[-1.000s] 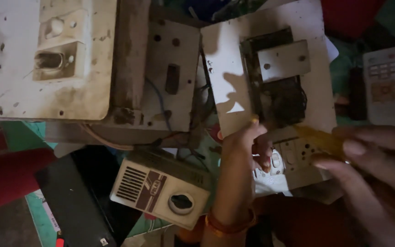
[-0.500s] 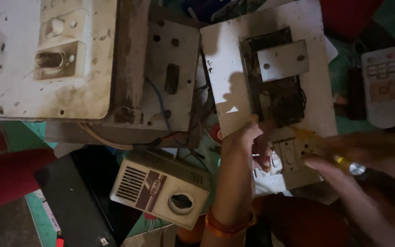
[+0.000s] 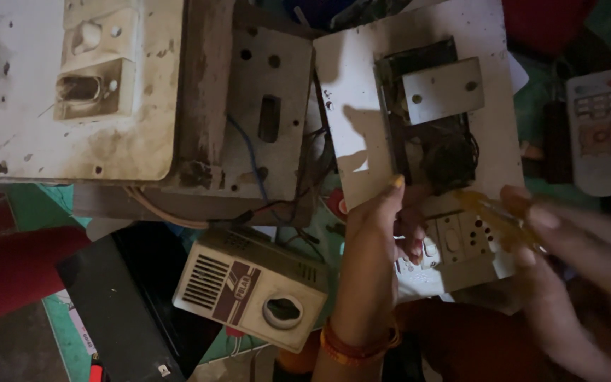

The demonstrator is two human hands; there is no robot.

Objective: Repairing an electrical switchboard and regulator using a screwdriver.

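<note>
Left hand point(image 3: 383, 226) at centre-near, fingers curled and pinching near edge of white switch board point(image 3: 362, 106), thumb up against its face, fingertips down by socket plate point(image 3: 454, 244) w/ its switch & pin holes. Right hand point(image 3: 567, 276) coming in from right-near, blurred, closed round yellow screwdriver point(image 3: 489, 212); grip itself too smeared to say more. Screwdriver long axis runs near-right to far-left, tip aimed at dark cut-out point(image 3: 433, 141) in board, just far of socket plate. So: work spot lies left & slightly far of right hand, directly far of left hand; left hand nearer to it, already touching board. Small blank cover plate point(image 3: 443, 90) over top of cut-out. Elsewhere: grey fan regulator point(image 3: 252, 286) at left-near, remote point(image 3: 597, 131) far right, well apart.
</note>
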